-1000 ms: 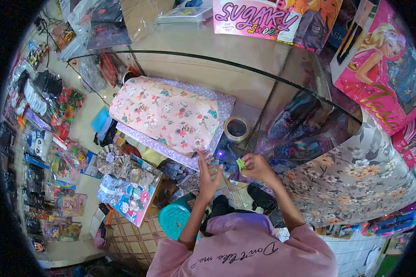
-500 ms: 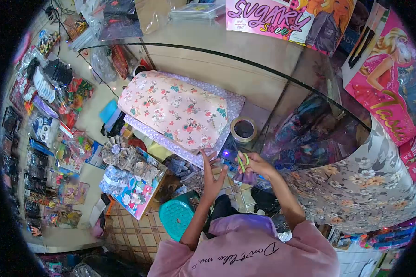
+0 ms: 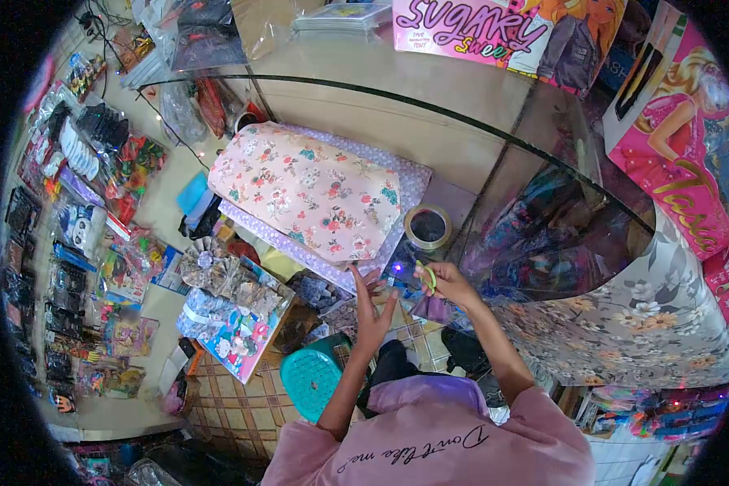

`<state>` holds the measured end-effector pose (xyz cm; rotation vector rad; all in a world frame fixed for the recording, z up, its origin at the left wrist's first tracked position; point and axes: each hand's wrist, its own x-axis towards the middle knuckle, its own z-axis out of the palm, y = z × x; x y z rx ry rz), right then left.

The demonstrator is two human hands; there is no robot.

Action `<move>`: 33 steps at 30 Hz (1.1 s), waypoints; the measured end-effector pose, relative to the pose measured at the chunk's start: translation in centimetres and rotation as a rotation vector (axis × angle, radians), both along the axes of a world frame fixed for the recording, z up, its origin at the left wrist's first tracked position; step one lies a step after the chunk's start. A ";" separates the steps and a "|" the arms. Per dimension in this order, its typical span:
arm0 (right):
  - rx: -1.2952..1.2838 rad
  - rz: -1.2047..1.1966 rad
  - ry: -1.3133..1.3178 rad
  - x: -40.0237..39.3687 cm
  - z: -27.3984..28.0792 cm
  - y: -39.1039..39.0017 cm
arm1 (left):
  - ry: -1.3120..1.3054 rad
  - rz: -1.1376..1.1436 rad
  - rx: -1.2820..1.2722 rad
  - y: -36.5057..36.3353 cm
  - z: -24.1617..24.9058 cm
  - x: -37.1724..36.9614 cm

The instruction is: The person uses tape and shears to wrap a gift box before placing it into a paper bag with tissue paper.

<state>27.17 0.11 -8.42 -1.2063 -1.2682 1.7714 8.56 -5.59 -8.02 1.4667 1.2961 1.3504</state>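
Observation:
Scissors with lime-green handles (image 3: 427, 278) are in my right hand (image 3: 449, 285), whose fingers are closed round the loops; their blades are hard to make out against the dark glass. My left hand (image 3: 371, 314) is open, thumb and fingers stretched out, with its fingertips right at the near corner of the pink floral paper (image 3: 312, 193). Under that floral piece lies a lilac dotted sheet (image 3: 414, 180), its border showing along the sides. A roll of tape (image 3: 428, 227) lies flat just beyond my right hand.
A glass-edged counter (image 3: 397, 95) curves behind the paper. At left, a gift with a grey bow (image 3: 205, 261) sits by a cartoon-printed package (image 3: 239, 344). A turquoise stool (image 3: 309, 381) stands below. Floral cloth (image 3: 632, 324) hangs at right, near pink doll-printed boxes (image 3: 680, 138).
The scissors have turned in my right hand, so less of their handles shows. My left hand stays nearly in place at the paper's corner.

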 end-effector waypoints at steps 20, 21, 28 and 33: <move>-0.072 0.097 0.032 1.0 0.0 -0.2 | -0.040 -0.082 -0.008 0.4 -0.3 -0.7; -0.071 0.103 0.038 1.0 0.2 -0.2 | -0.045 -0.086 -0.008 0.5 -0.5 -0.7; 0.049 -0.034 -0.155 1.2 2.4 -1.4 | -0.148 -0.107 -0.021 0.4 0.1 -1.0; 0.484 -0.269 -0.694 1.1 4.3 -2.8 | -0.085 -0.133 0.013 0.3 -0.6 -0.9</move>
